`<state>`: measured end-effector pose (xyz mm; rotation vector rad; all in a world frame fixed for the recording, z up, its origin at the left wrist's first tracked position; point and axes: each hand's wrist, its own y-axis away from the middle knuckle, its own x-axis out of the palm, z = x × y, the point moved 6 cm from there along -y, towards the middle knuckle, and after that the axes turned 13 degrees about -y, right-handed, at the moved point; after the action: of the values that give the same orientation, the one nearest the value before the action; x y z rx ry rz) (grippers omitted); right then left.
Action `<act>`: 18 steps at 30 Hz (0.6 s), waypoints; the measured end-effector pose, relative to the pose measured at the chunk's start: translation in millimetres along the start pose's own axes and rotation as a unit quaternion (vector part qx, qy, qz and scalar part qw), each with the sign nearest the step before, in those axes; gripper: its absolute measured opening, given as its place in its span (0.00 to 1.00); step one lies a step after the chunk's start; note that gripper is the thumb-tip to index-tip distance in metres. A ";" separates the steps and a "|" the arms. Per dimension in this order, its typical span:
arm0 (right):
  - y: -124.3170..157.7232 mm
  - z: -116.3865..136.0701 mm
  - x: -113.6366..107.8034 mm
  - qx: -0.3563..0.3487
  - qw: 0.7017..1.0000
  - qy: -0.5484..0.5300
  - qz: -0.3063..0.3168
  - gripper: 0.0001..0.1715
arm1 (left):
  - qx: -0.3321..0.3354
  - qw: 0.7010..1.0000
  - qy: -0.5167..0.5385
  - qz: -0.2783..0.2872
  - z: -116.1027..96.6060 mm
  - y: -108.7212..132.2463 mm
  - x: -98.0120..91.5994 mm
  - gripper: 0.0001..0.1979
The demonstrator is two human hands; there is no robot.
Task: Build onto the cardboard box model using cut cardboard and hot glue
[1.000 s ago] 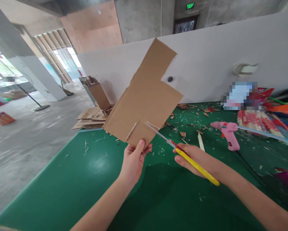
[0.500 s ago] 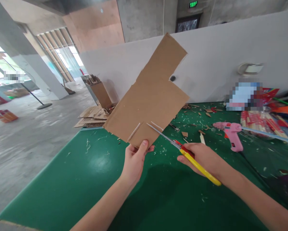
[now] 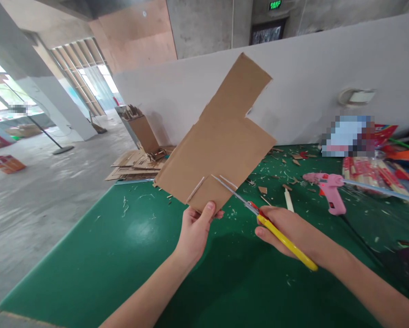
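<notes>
A brown piece of cardboard (image 3: pixel 221 141) is held up at a slant above the green table, pinched at its lower edge by my left hand (image 3: pixel 198 230), thumb on the near face. Two pale slits run in from that lower edge, one on each side of a flap. My right hand (image 3: pixel 286 228) grips scissors (image 3: pixel 283 243) with yellow and red handles. Their thin blade lies against the cardboard beside the right slit, its tip near the slit's inner end. Whether the second blade is behind the sheet is hidden.
The green table (image 3: pixel 122 255) carries cardboard scraps at the back. A pink hot glue gun (image 3: pixel 327 189) lies to the right, near packets of sticks (image 3: pixel 382 175). Stacked cardboard (image 3: pixel 136 165) and a box of strips (image 3: pixel 141 130) stand at the back left, by a white partition (image 3: pixel 307 91).
The cardboard and both hands have shifted slightly right and a little down. The scissors have moved along with them, their blade still at the right slit.
</notes>
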<state>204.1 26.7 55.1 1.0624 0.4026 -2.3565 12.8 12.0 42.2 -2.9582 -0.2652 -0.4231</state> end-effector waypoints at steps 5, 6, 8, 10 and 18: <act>-1.6 -3.5 -4.9 0.014 0.998 0.028 -0.048 0.23 | -0.003 1.000 0.015 0.003 0.7 1.5 2.6 0.09; -1.9 -4.0 -5.0 0.016 0.998 0.030 -0.051 0.24 | -0.002 1.000 0.019 0.002 0.3 1.9 2.9 0.09; -2.0 -4.5 -4.3 0.019 0.998 0.028 -0.052 0.25 | -0.002 1.000 0.027 0.004 -0.7 3.0 3.4 0.09; -1.5 -4.9 -3.6 0.019 0.998 0.026 -0.058 0.26 | -0.006 0.999 0.035 0.005 -1.3 4.6 3.4 0.08; 0.1 -9.9 -3.3 0.017 0.995 0.053 -0.087 0.28 | -0.035 0.997 0.064 -0.004 0.3 7.5 2.4 0.08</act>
<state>212.0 32.3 51.1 1.2149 0.5151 -2.4731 16.6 5.2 41.7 -2.9823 -0.2523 -0.6327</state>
